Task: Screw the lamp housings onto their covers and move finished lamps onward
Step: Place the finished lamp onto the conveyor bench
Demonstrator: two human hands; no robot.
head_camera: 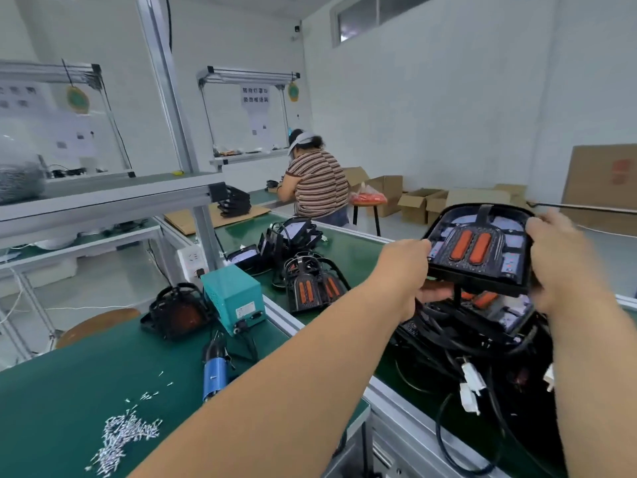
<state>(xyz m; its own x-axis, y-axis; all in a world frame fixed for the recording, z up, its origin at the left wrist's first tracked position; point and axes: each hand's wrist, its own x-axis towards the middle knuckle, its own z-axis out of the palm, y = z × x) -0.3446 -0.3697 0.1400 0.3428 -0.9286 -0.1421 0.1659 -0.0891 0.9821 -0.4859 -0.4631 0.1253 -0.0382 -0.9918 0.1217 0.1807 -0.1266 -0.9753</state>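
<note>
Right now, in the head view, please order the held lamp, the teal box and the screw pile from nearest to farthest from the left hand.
1. The held lamp: the left hand grips its left edge.
2. The teal box: off to the left of the hand.
3. The screw pile: far to the lower left, farthest away.

We are in a factory assembly workshop: an aluminium-framed worktop (69, 391) with green mat, screws (125, 439) heaped near its front edge, an electric screwdriver (214, 372), lamps (313, 288) piled on the next worktop (348, 246), cartons (420, 205) by the wall, another worker (315, 181) at a far station
</note>
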